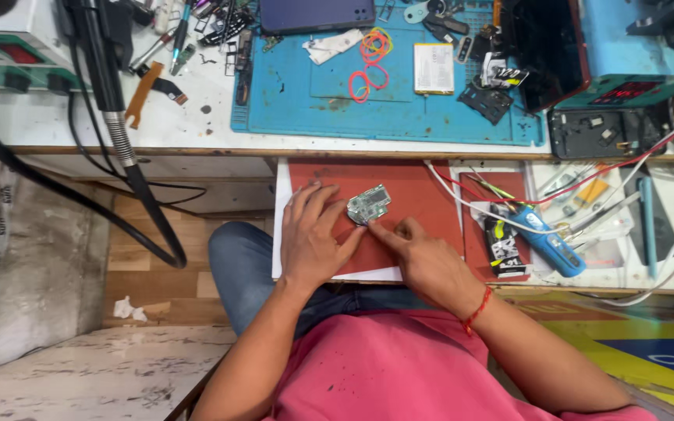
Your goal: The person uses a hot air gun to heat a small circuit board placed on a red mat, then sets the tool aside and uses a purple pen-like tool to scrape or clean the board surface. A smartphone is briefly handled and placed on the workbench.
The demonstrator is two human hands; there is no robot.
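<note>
On the red mat [423,204], both hands flat, fingertips touching circuit board [369,205].

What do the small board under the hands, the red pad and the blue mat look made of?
Small board: looks like a circuit board, greenish laminate with shiny metal shields; both hands, left and right, touch it. Red pad: matte, flat, scuffed, probably rubber or silicone, though card is possible. Blue mat: matte with moulded recesses, likely silicone.
</note>
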